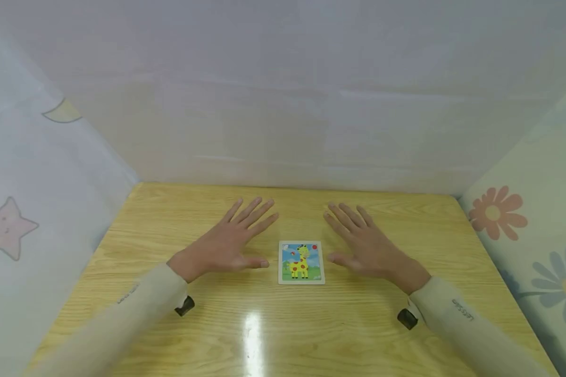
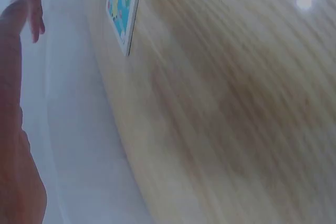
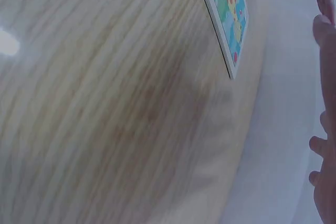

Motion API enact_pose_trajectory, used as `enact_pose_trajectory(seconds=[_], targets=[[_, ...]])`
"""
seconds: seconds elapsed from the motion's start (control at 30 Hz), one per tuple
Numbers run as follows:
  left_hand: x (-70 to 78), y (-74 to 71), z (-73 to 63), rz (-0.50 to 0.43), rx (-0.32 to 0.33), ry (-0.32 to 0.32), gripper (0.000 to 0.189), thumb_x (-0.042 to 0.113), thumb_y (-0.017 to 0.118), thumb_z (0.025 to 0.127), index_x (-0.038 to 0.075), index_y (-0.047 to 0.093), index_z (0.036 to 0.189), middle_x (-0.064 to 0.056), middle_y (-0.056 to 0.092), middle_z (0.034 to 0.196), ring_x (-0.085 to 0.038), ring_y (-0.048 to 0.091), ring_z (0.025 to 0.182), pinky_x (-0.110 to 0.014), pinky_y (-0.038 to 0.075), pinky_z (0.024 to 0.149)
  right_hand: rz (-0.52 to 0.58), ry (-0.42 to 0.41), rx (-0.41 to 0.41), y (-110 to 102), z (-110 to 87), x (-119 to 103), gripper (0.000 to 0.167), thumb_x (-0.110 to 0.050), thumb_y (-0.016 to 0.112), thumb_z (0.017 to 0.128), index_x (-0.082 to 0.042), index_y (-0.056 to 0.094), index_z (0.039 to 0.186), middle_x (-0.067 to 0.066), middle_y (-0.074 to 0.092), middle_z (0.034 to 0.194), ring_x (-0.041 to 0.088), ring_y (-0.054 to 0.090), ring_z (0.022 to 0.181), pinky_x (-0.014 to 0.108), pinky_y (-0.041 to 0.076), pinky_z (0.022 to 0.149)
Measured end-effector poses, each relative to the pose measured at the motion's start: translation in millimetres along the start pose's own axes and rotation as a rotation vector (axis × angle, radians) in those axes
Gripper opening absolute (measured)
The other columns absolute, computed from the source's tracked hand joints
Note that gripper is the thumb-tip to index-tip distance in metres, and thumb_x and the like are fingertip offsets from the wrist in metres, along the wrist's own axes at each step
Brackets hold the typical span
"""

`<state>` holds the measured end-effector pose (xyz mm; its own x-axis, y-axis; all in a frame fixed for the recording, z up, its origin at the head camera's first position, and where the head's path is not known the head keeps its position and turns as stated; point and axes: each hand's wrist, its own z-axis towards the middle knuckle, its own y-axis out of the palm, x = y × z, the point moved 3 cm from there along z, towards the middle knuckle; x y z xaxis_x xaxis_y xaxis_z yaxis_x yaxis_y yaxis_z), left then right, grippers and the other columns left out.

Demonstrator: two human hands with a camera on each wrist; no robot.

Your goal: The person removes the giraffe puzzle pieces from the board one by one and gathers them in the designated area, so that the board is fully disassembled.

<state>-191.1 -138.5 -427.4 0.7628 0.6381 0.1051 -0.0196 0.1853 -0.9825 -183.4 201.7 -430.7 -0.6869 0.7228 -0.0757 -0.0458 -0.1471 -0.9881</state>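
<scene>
A small square picture puzzle (image 1: 302, 263) with a white border lies flat on the wooden table (image 1: 207, 324). Its picture is a yellow giraffe with red spots on blue and green. To its left, my left hand (image 1: 226, 243) is held palm down with fingers spread and straight. My right hand (image 1: 370, 246) mirrors it on the other side, its thumb near the puzzle's right edge. Both hands hold nothing. In the left wrist view the puzzle (image 2: 122, 3) shows at the top, beyond the thumb. The right wrist view shows the puzzle (image 3: 228, 17) too, with a pale rim.
A pale cloth wall (image 1: 283, 120) rises behind the table's far edge. Cloth sides with a pink star (image 1: 9, 228) on the left and a red flower (image 1: 495, 213) on the right flank the table. Light glares off the tabletop near the front.
</scene>
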Motion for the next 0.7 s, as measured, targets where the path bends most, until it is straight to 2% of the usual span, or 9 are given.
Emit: enact_pose_trajectory(seconds=[0.23, 0.4, 0.7], targets=[[9.6, 21.4, 1.2, -0.105, -0.029, -0.057, 0.112, 0.076, 0.063, 0.092, 0.025, 0.007, 0.174, -0.006, 0.002, 0.183, -0.032, 0.001, 0.171, -0.063, 0.001, 0.136, 0.047, 0.036, -0.035, 21.9, 8.1, -10.3, 0.091, -0.059, 0.061, 0.103, -0.013, 0.023, 0.172, 0.012, 0.015, 0.181, 0.041, 0.02, 0.167, 0.069, 0.015, 0.133], [10.4, 37.5, 0.9, -0.154, -0.045, -0.112, 0.114, 0.075, 0.065, 0.091, 0.024, 0.007, 0.174, -0.004, -0.001, 0.183, -0.03, -0.002, 0.171, -0.063, 0.001, 0.137, 0.082, 0.066, -0.084, 38.6, 17.3, -19.7, 0.091, -0.062, 0.057, 0.104, -0.014, 0.021, 0.172, 0.008, 0.012, 0.182, 0.037, 0.018, 0.168, 0.067, 0.015, 0.134], [15.0, 62.6, 0.7, -0.229, -0.084, -0.172, 0.116, 0.076, 0.065, 0.091, 0.015, 0.012, 0.173, -0.006, 0.003, 0.183, -0.035, 0.004, 0.17, -0.063, 0.001, 0.137, 0.167, 0.049, -0.091, 58.6, 30.0, -40.0, 0.088, -0.061, 0.056, 0.106, -0.015, 0.021, 0.172, 0.008, 0.014, 0.182, 0.035, 0.017, 0.169, 0.064, 0.015, 0.135]])
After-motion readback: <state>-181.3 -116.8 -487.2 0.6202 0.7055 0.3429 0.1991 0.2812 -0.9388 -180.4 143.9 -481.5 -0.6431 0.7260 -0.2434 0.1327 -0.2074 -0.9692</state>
